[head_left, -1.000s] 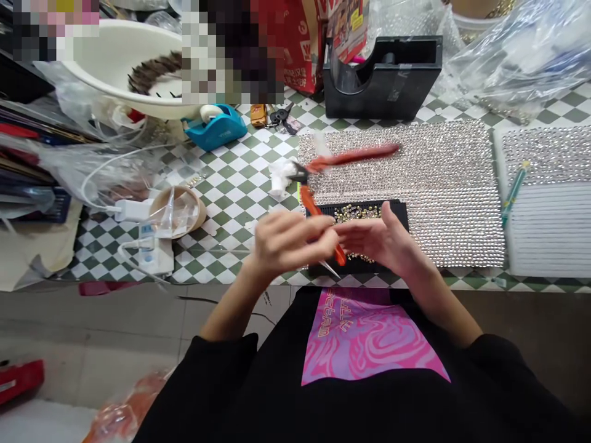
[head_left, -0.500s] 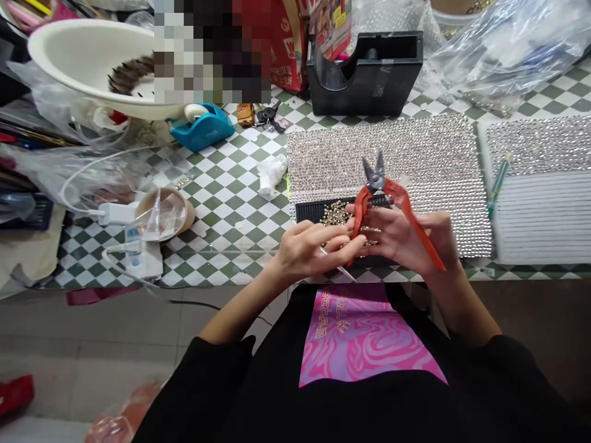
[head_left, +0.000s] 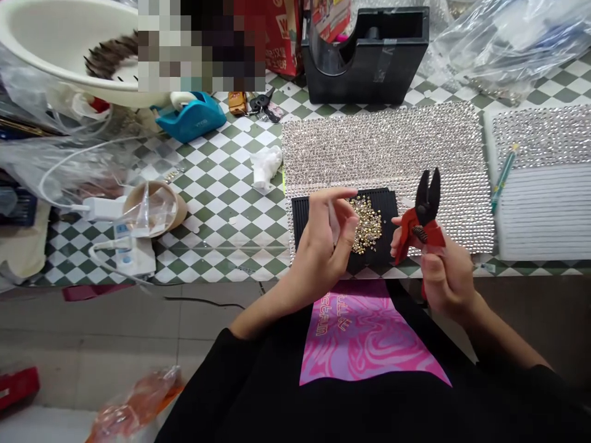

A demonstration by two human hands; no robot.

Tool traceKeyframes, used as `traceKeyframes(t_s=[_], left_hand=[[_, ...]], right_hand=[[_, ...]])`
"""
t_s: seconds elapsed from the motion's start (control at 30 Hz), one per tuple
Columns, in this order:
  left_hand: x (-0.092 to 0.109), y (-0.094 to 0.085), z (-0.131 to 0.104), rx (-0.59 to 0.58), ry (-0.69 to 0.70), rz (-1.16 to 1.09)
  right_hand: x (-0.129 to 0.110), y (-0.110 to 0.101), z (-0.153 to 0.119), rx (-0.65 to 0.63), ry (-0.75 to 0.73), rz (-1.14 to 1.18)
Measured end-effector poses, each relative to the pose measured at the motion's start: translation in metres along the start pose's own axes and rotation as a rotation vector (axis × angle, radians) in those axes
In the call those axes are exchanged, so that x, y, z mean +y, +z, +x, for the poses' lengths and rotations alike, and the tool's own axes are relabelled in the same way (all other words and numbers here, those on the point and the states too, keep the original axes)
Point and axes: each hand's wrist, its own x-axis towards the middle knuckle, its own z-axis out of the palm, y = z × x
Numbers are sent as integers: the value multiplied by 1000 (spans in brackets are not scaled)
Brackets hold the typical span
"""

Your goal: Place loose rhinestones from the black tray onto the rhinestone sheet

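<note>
Red-handled pliers (head_left: 422,224) are gripped in my right hand (head_left: 446,277), jaws parted and pointing up, right of the black ribbed tray. My left hand (head_left: 323,240) is over the left part of that tray (head_left: 385,203), its fingers bent and apart; part of something white shows between them, too hidden to name. Gold beads (head_left: 367,227) lie in a pile on the tray, just right of my left fingers. Behind the tray spreads a sheet of silvery rhinestones (head_left: 383,144).
A partly studded white sheet (head_left: 545,215) with a green pen (head_left: 504,178) is at the right. A black tape dispenser (head_left: 364,67) stands behind. Leftward are a blue dispenser (head_left: 194,120), crumpled tissue (head_left: 266,167), a cup (head_left: 178,206) and a white basin (head_left: 28,37).
My hands have separated. The pliers have moved right and are now gripped in my right hand. My left hand has lifted and turned, and the bead pile is uncovered.
</note>
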Motion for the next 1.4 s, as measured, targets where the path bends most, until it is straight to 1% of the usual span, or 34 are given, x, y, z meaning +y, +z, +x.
traceKeyframes(t_s=[0.1, 0.2, 0.3, 0.37, 0.43, 0.53, 0.6, 0.7, 0.77, 0.87, 0.93, 1.03, 1.13, 1.2, 1.27, 1.3, 1.4], left_hand=[[-1, 3, 1, 40, 3, -118], [-11, -6, 8, 146, 23, -139], [-18, -22, 15, 294, -66, -270], [-17, -31, 16, 362, -137, -360], [-13, -36, 16, 368, -218, -447], [-6, -37, 16, 307, -306, -544], [-4, -35, 17, 286, -320, -528], [-6, -31, 19, 316, -320, -510], [-8, -29, 21, 344, -330, -526], [-13, -22, 20, 360, -308, -552], [-17, -14, 16, 341, -277, -506], [-24, 1, 8, 317, -262, -377], [-26, 11, 2, 278, -275, -322], [-24, 12, 1, 276, -229, -343], [-20, 7, 1, 283, -152, -374], [-17, 4, 1, 268, -130, -375], [-9, -3, -1, 151, -145, -320]], right_hand=[[-2, 2, 4, -32, -52, -94], [0, 2, 9, -50, -71, -96], [3, 5, 11, -63, -31, -3], [4, 10, 14, -107, 24, 135], [5, 18, 18, -160, 95, 338], [5, 33, 25, -253, 218, 634], [7, 42, 26, -354, 302, 797], [9, 51, 22, -495, 368, 983], [9, 53, 20, -518, 383, 1036], [7, 53, 18, -464, 401, 1059], [5, 53, 19, -416, 378, 1047], [6, 52, 18, -359, 302, 1007], [8, 48, 15, -331, 236, 871], [8, 40, 13, -293, 206, 709], [6, 28, 14, -217, 164, 522], [4, 22, 14, -176, 137, 421], [0, 8, 19, -117, 8, 58]])
